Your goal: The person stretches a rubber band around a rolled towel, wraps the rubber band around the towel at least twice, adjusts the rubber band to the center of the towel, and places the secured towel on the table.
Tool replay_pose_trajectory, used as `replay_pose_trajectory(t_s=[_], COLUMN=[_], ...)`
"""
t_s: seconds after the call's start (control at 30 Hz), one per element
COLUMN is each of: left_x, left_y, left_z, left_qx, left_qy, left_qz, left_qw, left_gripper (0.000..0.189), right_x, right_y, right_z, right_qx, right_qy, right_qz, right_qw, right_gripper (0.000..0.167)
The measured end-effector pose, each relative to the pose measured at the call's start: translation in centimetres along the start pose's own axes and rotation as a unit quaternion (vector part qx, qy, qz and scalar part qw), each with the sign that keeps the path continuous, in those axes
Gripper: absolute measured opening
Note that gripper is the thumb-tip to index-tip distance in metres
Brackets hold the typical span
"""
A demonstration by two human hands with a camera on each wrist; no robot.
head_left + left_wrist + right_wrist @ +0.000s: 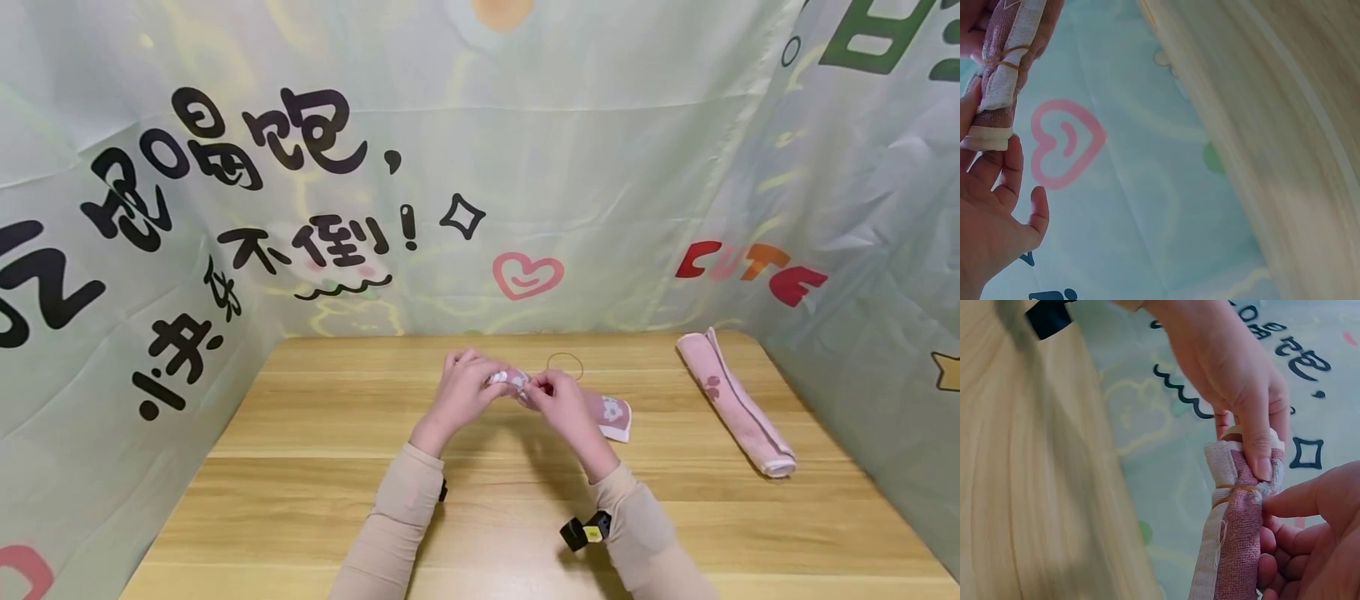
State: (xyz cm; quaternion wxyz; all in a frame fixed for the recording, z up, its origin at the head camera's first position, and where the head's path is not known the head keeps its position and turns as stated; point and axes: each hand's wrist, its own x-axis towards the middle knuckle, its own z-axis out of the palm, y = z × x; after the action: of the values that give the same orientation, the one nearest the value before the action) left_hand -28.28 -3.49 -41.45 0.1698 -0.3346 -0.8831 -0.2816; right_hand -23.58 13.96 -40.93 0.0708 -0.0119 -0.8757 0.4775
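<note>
Pale green printed fabric walls point(622, 167) bound a light wood-grain table point(487, 533) at the back and sides. Black Chinese lettering point(225, 162) occupies the left, a pink heart outline point(528, 281) the centre, and multicoloured "CUTE" lettering point(752, 268) the right.

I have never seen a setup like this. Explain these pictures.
There is no machine here: a person works with two bare hands. The wide picture comes from a camera on the head, looking forward and down; the other two come from wrist cameras, each watching that hand's work. The left hand grips one end of a rolled mauve flowered towel, and the right hand has its fingers at the rubber band wrapped round it. On the wooden table lie a loose rubber band and, farther right, a rolled pink towel.
</note>
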Motion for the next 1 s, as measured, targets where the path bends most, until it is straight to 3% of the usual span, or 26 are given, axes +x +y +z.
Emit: replay_pose_trajectory(t_s=[0.1,0.17,0.23,0.33,0.4,0.5,0.6,0.8,1.0], left_x=[0.0,0.0,0.0,0.0,0.0,0.0,0.0,-0.1,-0.1], left_y=[0.2,0.3,0.4,0.5,0.6,0.7,0.8,0.7,0.8], left_z=[0.2,0.2,0.4,0.6,0.7,1.0,1.2,1.4,0.8], left_qx=[0.000,0.003,0.006,0.014,0.020,0.024,0.023,0.017,0.008], left_qy=[-0.001,-0.001,-0.001,-0.007,-0.013,-0.019,-0.014,-0.008,-0.006], left_qz=[0.001,0.005,0.007,0.011,0.012,0.014,0.014,0.018,0.024], left_qw=[1.0000,1.0000,1.0000,0.9998,0.9996,0.9994,0.9995,0.9997,0.9997], left_gripper=[0.022,0.021,0.020,0.019,0.019,0.020,0.021,0.020,0.019], right_x=[0.0,0.0,0.0,0.1,0.1,0.0,-0.1,-0.2,-0.2], right_y=[0.3,0.4,0.5,0.7,0.8,0.9,0.9,0.8,0.8], right_z=[-0.1,-0.1,-0.1,0.0,0.0,0.0,0.0,-0.1,-0.1], right_qx=[0.092,0.154,0.181,0.123,0.054,-0.014,-0.019,0.021,0.025], right_qy=[-0.020,-0.033,-0.039,-0.024,-0.010,0.003,0.002,0.011,0.011], right_qz=[0.038,0.063,0.077,0.068,0.054,0.040,0.040,0.066,0.072], right_qw=[0.9949,0.9855,0.9796,0.9897,0.9970,0.9991,0.9990,0.9975,0.9970], right_gripper=[0.012,0.012,0.014,0.015,0.016,0.017,0.018,0.015,0.011])
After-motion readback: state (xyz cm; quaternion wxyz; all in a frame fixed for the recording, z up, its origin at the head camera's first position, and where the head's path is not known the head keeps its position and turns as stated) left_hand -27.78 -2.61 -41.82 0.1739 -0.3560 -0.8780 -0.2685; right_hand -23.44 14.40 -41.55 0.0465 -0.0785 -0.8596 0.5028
